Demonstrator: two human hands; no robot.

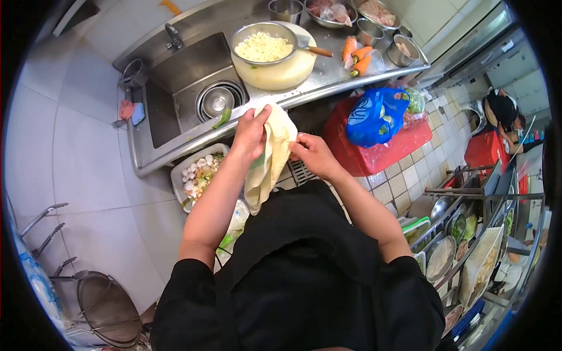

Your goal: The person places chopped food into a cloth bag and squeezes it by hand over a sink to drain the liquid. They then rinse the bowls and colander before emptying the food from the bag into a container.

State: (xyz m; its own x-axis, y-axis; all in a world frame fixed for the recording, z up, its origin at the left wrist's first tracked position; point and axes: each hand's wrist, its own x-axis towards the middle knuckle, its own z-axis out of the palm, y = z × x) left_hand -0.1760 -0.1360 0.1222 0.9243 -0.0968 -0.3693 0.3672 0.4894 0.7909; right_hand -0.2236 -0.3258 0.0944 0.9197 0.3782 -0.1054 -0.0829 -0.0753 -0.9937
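A pale yellow cloth (273,153) hangs from both my hands in front of the counter edge. My left hand (250,133) grips its upper left side, thumb pointing up. At the cloth's right edge, my right hand (315,153) pinches the fabric between its fingers. Beyond the hands, a round, thick pale board (275,77) lies on the steel counter (328,76). On the board rests a metal bowl (264,44) of chopped pale yellow food, and beside the bowl is a cleaver with a wooden handle (320,51).
Left of the board is a sink (161,111) with nested metal bowls (218,100). Carrots (362,54) and bowls of meat (377,13) stand at the back right. A blue bag (377,117) sits on a red box (351,158). Another person (502,111) bends at the far right.
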